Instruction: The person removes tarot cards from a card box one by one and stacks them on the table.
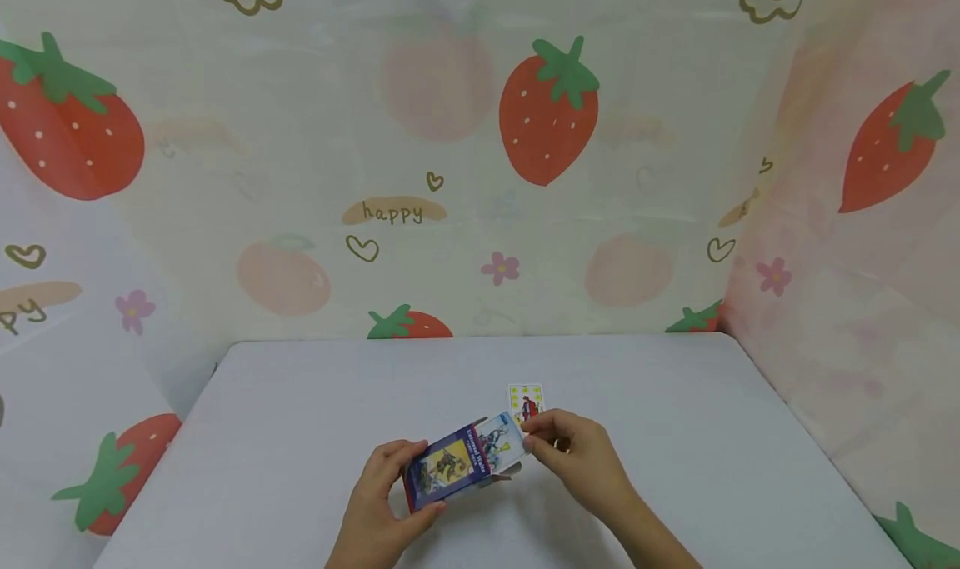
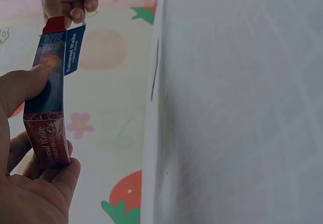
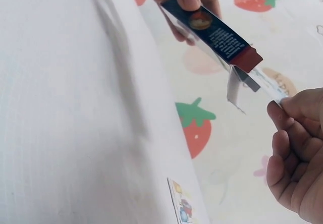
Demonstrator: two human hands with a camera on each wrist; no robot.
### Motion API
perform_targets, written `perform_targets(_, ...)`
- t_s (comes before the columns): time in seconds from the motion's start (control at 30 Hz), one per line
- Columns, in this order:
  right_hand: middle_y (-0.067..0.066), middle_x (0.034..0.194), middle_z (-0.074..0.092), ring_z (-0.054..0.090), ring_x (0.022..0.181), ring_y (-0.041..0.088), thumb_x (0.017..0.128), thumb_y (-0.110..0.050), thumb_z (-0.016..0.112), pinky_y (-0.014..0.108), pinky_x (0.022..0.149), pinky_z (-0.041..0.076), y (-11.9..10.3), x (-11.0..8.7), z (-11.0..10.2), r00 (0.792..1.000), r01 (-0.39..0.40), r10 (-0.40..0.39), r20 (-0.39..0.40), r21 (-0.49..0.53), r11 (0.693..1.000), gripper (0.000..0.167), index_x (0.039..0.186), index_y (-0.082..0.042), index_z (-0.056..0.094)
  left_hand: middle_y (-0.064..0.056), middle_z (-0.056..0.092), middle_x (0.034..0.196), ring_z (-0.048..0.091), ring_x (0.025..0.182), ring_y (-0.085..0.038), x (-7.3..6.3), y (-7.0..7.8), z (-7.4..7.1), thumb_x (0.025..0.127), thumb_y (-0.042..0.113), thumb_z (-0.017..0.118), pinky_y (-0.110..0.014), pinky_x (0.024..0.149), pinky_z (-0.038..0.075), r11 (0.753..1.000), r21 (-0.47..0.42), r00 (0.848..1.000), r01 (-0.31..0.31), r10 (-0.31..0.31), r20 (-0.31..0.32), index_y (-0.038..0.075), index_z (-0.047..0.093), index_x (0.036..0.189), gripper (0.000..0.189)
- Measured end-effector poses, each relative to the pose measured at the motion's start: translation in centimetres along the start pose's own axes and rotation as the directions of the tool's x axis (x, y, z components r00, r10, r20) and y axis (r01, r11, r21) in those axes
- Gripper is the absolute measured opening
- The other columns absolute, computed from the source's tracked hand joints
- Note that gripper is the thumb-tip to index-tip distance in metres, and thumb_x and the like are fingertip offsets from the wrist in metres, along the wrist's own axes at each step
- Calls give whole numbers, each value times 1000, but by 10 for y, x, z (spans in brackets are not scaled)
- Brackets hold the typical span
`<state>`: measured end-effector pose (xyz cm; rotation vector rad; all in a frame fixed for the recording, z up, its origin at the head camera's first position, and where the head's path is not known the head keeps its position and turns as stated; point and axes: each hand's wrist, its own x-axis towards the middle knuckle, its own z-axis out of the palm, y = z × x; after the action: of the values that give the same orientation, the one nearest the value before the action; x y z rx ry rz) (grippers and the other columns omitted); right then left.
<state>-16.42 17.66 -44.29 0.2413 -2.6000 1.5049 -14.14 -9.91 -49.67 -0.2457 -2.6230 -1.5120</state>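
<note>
Left grip (image 1: 381,502) holds box (image 1: 446,467) above worktop (image 1: 300,419), toward near edge; right grip (image 1: 583,461) pinches card (image 1: 501,444) protruding from box. Recommend sliding card straight, flaps (image 3: 233,87) kept clear, box unsqueezed. Loose card (image 1: 527,401) lies beyond, nearer far edge.

A card (image 1: 501,442) juts from the blue box (image 1: 444,466) (tilted, open)
</note>
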Motion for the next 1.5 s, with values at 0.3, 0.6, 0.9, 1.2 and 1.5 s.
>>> perform_targets(0.3, -7, 81, 70, 58, 73, 11, 88, -12, 80, 22, 66, 49, 1, 1, -6, 1000, 10, -10, -13, 14, 1000, 12, 98, -18, 77, 4, 50, 136, 53, 121, -19, 1, 2, 1, 74, 22, 94, -47, 106, 51, 1000, 0, 1000, 17, -17, -4, 27, 60, 138, 72)
perform_targets(0.6, -7, 80, 69, 58, 72, 11, 89, -10, 80, 24, 64, 49, 0, 3, -11, 999, 18, -17, -32, 15, 1000, 13, 98, -19, 77, 3, 51, 135, 54, 120, -19, 0, 1, 1, 75, 23, 94, -46, 105, 51, 1000, -6, 1000, 3, -3, -6, 26, 60, 138, 72)
perform_targets(0.9, -6, 81, 69, 58, 73, 12, 89, -10, 79, 23, 63, 49, 0, 3, -16, 999, 23, -22, -42, 7, 1000, 12, 99, -17, 77, 2, 50, 135, 54, 120, -19, 0, 0, 1, 74, 21, 94, -46, 105, 51, 1000, 1, 1000, -2, 2, -12, 26, 60, 139, 73)
perform_targets(1.2, -5, 80, 68, 58, 70, 13, 90, -11, 79, 23, 60, 49, 0, 4, -23, 997, 62, -63, -44, -7, 998, 11, 100, -16, 77, 4, 50, 135, 53, 121, -17, 0, -3, 1, 74, 21, 94, -43, 105, 52, 1000, 1, 1000, -16, 16, -22, 26, 60, 139, 73)
perform_targets(1.5, -5, 82, 69, 60, 72, 16, 91, -11, 78, 23, 59, 49, 3, 5, -29, 995, 74, -76, -58, -26, 997, 12, 102, -16, 77, 4, 50, 135, 53, 122, -17, 0, -3, 3, 74, 22, 94, -44, 104, 53, 999, 10, 999, -38, 38, -37, 25, 60, 139, 73)
